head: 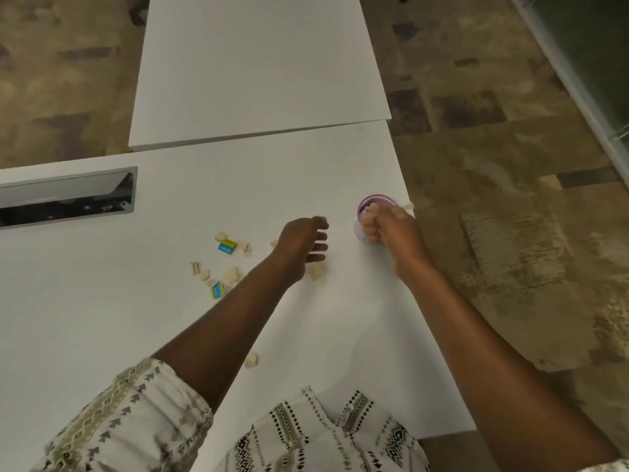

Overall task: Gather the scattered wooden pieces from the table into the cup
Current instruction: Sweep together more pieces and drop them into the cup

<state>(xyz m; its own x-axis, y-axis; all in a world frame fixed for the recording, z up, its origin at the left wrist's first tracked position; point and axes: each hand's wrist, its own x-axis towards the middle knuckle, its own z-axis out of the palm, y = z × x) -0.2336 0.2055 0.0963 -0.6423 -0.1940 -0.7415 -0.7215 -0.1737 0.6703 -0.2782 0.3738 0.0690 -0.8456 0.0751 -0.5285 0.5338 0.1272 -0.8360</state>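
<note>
A white cup with a purple rim [376, 200] stands near the table's right edge. My right hand [391, 233] is closed around its near side, with the thumb at the rim. My left hand [303, 243] hovers just left of the cup, fingers apart and pointing right; its fingertips are blurred. One pale wooden piece [316, 271] lies right under that hand. Several more wooden pieces [234, 276] lie scattered to the left, another wooden piece [251, 360] lies close to me, and a pale bit [408, 206] shows behind my right hand.
Two small blue-and-yellow blocks [227, 247] [218, 290] lie among the pieces. A recessed cable tray [68, 195] is set in the white table [102, 335] at the far left. A second white table [258, 63] abuts beyond. Patterned floor [510, 199] drops off right of the cup.
</note>
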